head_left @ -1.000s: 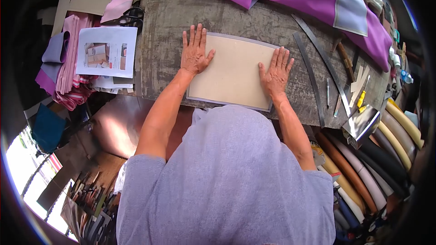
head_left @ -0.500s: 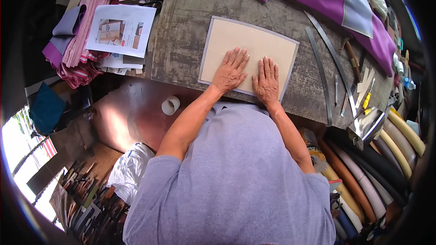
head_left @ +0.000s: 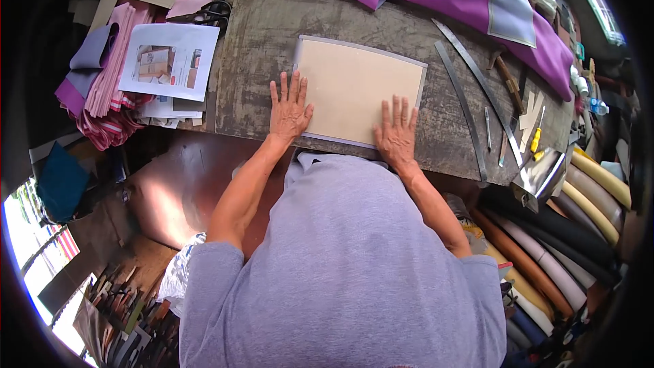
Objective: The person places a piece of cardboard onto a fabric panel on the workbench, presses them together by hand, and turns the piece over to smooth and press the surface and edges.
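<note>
With L hand [head_left: 290, 118] open across left edge of beige panel [head_left: 354, 88] and R hand [head_left: 396, 142] open nr. its lower-right corner, spreading apart from mid-panel, prob. smoothing it flat on worktable [head_left: 255, 48].

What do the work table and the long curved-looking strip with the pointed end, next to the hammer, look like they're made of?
The work table looks like old wood or board, worn and matte, judging by its blotchy, scuffed brown-grey surface. The pointed strip is probably bare metal, fairly smooth, since it has a silvery grey sheen that brightens toward its near end.
</note>
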The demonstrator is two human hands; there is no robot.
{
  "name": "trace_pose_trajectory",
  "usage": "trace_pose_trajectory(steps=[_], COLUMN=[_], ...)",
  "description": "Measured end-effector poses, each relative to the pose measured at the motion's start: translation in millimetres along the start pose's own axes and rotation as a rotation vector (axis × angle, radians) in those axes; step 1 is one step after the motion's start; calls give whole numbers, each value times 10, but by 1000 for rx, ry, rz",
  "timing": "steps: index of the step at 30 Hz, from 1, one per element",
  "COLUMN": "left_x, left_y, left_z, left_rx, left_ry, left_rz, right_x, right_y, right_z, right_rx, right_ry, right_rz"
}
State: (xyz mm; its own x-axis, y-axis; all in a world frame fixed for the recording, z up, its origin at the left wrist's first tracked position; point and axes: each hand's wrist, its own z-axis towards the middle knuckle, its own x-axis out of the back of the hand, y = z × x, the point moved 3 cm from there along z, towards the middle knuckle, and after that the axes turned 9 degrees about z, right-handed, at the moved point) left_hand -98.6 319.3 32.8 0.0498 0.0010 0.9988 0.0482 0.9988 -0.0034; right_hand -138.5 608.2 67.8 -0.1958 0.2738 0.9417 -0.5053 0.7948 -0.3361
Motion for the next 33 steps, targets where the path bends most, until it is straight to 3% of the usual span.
trace_pose_trajectory(steps=[3, 6, 13, 14, 16, 18, 23, 25, 30, 33], left_x=[-31, -54, 113, 146, 235, 291, 102, -10, -54, -49], left_y=[150, 129, 38, 45, 90, 277, 801, 647, -280, -342], left_z=[14, -1, 134, 203, 383, 699, 1331, 1326, 1057, 1032], left_rx=[77, 95, 103, 99, 97, 12, -191, -138, 51, 67], left_ry=[5, 0, -65, 18, 184, 181, -8, -49, -59, -72], left_rz=[-53, -52, -89, -101, -124, -186, -236, -251, -105, -44], right_x=[-239, -442, 86, 115, 220, 259, -76, -114, -8, -30], right_y=[-545, -535, 639, 717, 693, 593, 347, 336, 750, 792], right_z=[188, 198, -293, -316, -127, 208, 1020, 1109, 770, 698], right_rx=[291, 458, -91, -143, -185, -182, -41, -10, -178, -215], right_ry=[-173, -261, -32, 19, 130, 195, 102, 9, 90, 77], right_rz=[88, 178, -42, -79, -30, 37, 95, 40, 100, 71])
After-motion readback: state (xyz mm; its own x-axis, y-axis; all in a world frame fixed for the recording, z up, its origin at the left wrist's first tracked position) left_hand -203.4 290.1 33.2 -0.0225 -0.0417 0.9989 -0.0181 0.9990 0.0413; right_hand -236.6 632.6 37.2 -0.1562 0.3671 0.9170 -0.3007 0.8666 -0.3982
